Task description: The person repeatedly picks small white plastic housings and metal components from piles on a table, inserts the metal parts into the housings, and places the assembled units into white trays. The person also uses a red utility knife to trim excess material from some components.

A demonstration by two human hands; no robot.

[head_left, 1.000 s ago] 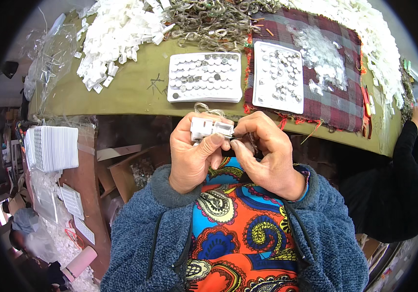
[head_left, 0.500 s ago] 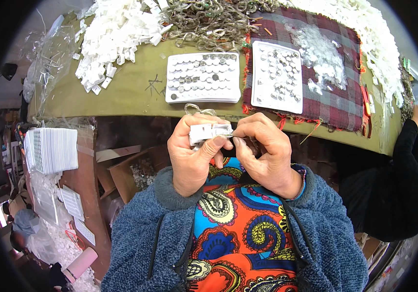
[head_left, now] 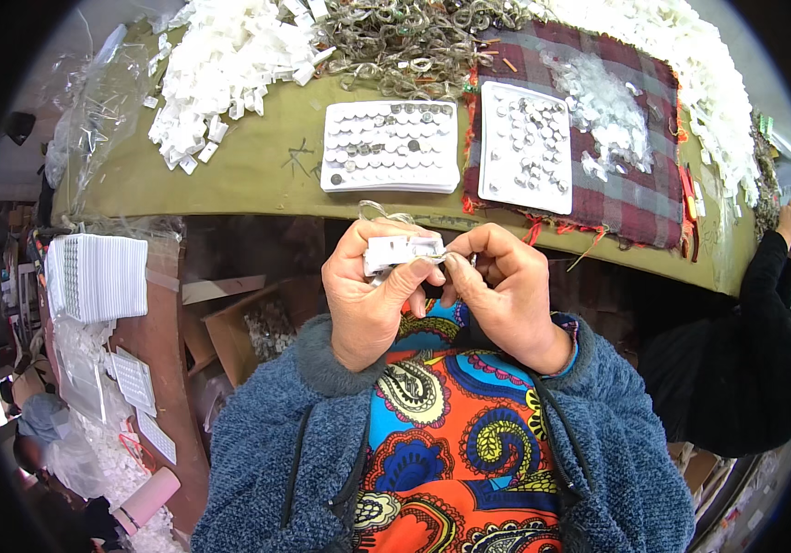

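Observation:
My left hand [head_left: 357, 318] grips a small white plastic housing [head_left: 390, 250], with the thumb in front and the fingers behind. From behind that hand curls a clear, greyish cable [head_left: 382, 212]. Thumb and forefinger of my right hand [head_left: 517, 300] are pinched together at the housing's right end, over what looks like thin wire; its exact kind is too small to tell. Beyond my hands, on the table, lie a white tray [head_left: 391, 170] with rows of small round parts and a second white tray [head_left: 524, 192] with scattered round metallic parts.
White plastic pieces [head_left: 216, 78] are heaped at the far left, tangled cables [head_left: 404, 41] at the back. A plaid cloth [head_left: 639, 207] bears small clear pieces [head_left: 603, 106]. Stacked white trays [head_left: 100, 276] stand at left. At far right another person's hands [head_left: 790, 226] are busy.
My right thumb and forefinger have drawn closer together at the housing's end. Both hands and the housing sit slightly farther right in the picture, the left hand's grip unchanged.

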